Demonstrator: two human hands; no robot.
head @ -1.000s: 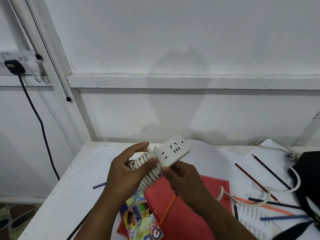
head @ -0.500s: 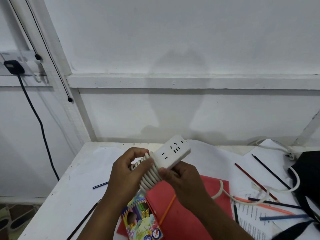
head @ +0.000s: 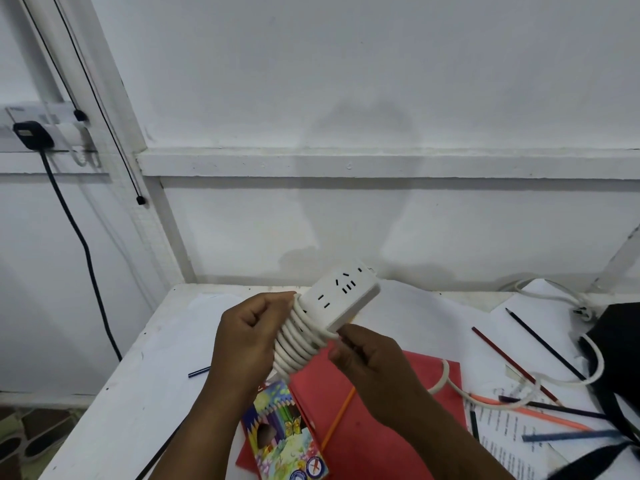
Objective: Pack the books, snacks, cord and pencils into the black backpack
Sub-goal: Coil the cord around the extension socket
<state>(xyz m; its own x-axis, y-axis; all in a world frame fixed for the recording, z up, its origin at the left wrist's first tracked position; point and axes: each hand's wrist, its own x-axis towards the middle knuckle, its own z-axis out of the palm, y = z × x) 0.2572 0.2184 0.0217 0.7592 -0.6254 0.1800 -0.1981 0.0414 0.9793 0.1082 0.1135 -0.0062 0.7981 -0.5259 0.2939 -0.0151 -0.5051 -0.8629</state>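
Note:
A white power strip [head: 341, 295] is held up above the table, its white cord [head: 298, 344] wound in tight coils round its lower end. My left hand [head: 247, 336] grips the coils from the left. My right hand [head: 369, 363] pinches the cord at the strip's lower right edge. The loose rest of the cord [head: 502, 400] trails right across the table towards the black backpack [head: 620, 344] at the right edge. Under my hands lie a red book [head: 377, 441] and a colourful pencil box [head: 287, 438]. Several loose pencils [head: 540, 344] are scattered on papers at the right.
The white table [head: 138, 386] stands against a white wall. A blue pencil [head: 199, 371] lies on its left part and an orange one [head: 337, 422] on the red book. A black charger [head: 31, 135] with a black cable is plugged in on the left wall.
My left hand's fingers have closed round the coils, where they were spread a second ago. One more turn of cord sits on the strip and the trailing loop has shortened.

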